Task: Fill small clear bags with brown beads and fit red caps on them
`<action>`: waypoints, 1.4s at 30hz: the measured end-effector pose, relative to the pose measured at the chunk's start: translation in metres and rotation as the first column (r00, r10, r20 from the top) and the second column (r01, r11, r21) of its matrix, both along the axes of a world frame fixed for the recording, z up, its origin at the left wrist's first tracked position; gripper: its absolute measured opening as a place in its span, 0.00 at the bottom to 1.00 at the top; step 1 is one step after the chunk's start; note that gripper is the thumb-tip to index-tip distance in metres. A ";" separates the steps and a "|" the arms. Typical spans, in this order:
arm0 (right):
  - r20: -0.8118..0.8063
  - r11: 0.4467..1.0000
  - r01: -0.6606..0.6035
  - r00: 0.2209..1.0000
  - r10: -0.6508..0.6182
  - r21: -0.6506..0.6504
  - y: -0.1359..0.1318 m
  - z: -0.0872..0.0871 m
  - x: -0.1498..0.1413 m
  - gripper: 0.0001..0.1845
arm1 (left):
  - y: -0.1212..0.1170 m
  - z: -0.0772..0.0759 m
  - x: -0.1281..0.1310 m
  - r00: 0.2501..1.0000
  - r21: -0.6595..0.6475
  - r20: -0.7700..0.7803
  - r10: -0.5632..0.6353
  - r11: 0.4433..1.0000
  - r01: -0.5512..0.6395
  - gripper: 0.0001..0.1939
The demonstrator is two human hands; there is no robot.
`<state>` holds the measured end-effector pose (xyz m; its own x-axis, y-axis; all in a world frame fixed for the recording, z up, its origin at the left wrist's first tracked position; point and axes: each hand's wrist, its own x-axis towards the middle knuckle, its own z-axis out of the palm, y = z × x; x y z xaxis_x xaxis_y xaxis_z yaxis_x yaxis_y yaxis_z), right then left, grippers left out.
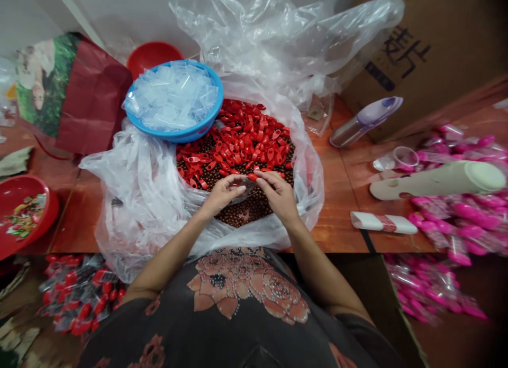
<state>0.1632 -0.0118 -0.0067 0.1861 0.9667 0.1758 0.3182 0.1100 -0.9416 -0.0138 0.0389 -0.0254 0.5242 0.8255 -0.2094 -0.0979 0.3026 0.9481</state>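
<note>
My left hand (223, 193) is closed, thumb and fingers pinching the edge of a clear plastic piece (246, 186), perhaps a small tube or bag. My right hand (278, 195) pinches a small red plastic cap (252, 177) at the top of that piece. Both hands are over a wide white plastic bag (307, 162) with rolled-open sides. Inside lie many round brown balls (246, 212), with a heap of red caps (254, 135) with looped ends on their far side. A blue basin (198, 132) full of clear plastic pieces (174, 95) rests on the bag's far left rim.
To the left are a dark red paper bag (93, 98) and a red bowl (50, 214) of small wrapped pieces. A purple-topped bottle (365, 122), a pale green cylinder (428, 183) and pink-capped packets (472, 214) lie to the right. A cardboard box (448, 56) stands behind.
</note>
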 end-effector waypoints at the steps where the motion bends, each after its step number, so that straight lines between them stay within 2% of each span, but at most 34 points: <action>1: 0.010 1.000 -0.013 1.000 0.013 -0.011 0.000 0.000 -0.002 0.14 | -0.002 0.001 0.000 1.000 0.008 -0.010 0.004 1.000 -0.004 0.21; 3: -0.037 0.999 -0.014 0.999 0.013 -0.047 -0.001 -0.003 -0.003 0.14 | -0.004 0.002 -0.002 1.000 0.005 -0.017 0.010 1.000 -0.010 0.21; 5: -0.210 0.994 0.020 0.977 -0.042 -0.108 0.000 -0.006 0.000 0.18 | -0.006 0.002 -0.003 1.000 -0.038 0.002 0.020 0.999 -0.020 0.22; 7: -0.436 0.982 0.033 0.893 -0.112 -0.185 0.001 -0.007 0.005 0.22 | -0.006 0.002 -0.005 0.998 -0.140 0.065 0.025 0.990 -0.016 0.23; 9: -0.593 0.973 -0.014 0.795 -0.129 -0.230 0.001 -0.007 0.011 0.25 | -0.007 0.004 -0.007 0.988 -0.252 0.153 0.026 0.968 0.013 0.24; 11: -0.668 0.965 -0.102 0.739 -0.089 -0.242 -0.001 -0.004 0.015 0.29 | -0.009 0.006 -0.008 0.975 -0.308 0.219 0.043 0.951 0.027 0.23; 13: -0.707 0.951 -0.177 0.705 -0.056 -0.252 -0.005 -0.001 0.017 0.31 | -0.010 0.008 -0.008 0.966 -0.302 0.247 0.070 0.953 0.008 0.22; 16: -0.736 0.946 -0.199 0.675 -0.057 -0.256 -0.009 0.001 0.016 0.20 | -0.012 0.010 -0.006 0.962 -0.247 0.248 0.113 0.968 -0.050 0.21; 18: -0.734 0.956 -0.176 0.677 -0.055 -0.234 -0.011 0.000 0.014 0.17 | -0.012 0.011 -0.006 0.964 -0.206 0.232 0.127 0.975 -0.079 0.22; 21: -0.708 0.960 -0.180 0.706 -0.025 -0.214 -0.014 -0.003 0.015 0.22 | -0.011 0.011 -0.006 0.971 -0.139 0.201 0.128 0.985 -0.101 0.23; 24: -0.631 0.935 -0.224 0.776 0.001 -0.273 -0.016 -0.005 0.017 0.24 | -0.010 0.014 -0.006 0.975 -0.108 0.181 0.126 0.988 -0.107 0.23; 27: -0.390 0.934 -0.151 0.921 0.013 -0.325 -0.016 -0.008 0.020 0.22 | -0.010 0.020 -0.003 0.971 -0.146 0.203 0.124 0.985 -0.096 0.24; 29: -0.159 0.967 -0.035 0.987 -0.005 -0.251 -0.016 -0.009 0.023 0.19 | -0.011 0.025 -0.001 0.965 -0.181 0.228 0.127 0.980 -0.086 0.24; 31: -0.004 0.993 0.032 0.999 -0.033 -0.117 -0.015 -0.010 0.027 0.16 | -0.011 0.029 0.001 0.961 -0.214 0.243 0.132 0.974 -0.079 0.22; 33: -0.007 0.998 0.027 1.000 -0.027 -0.053 -0.013 -0.012 0.031 0.14 | -0.011 0.031 0.003 0.959 -0.244 0.249 0.137 0.967 -0.075 0.21; 37: -0.160 0.995 -0.021 0.987 0.005 -0.098 -0.007 -0.011 0.035 0.18 | -0.011 0.027 0.010 0.963 -0.256 0.244 0.117 0.965 -0.053 0.20; 40: -0.135 0.997 -0.026 0.991 0.016 -0.072 0.001 -0.005 0.036 0.20 | -0.012 0.022 0.017 0.978 -0.208 0.198 0.071 0.978 -0.029 0.22; 42: -0.131 0.993 -0.095 0.988 0.086 -0.062 0.007 -0.001 0.036 0.21 | -0.014 0.020 0.021 0.989 -0.171 0.147 0.033 0.985 -0.008 0.24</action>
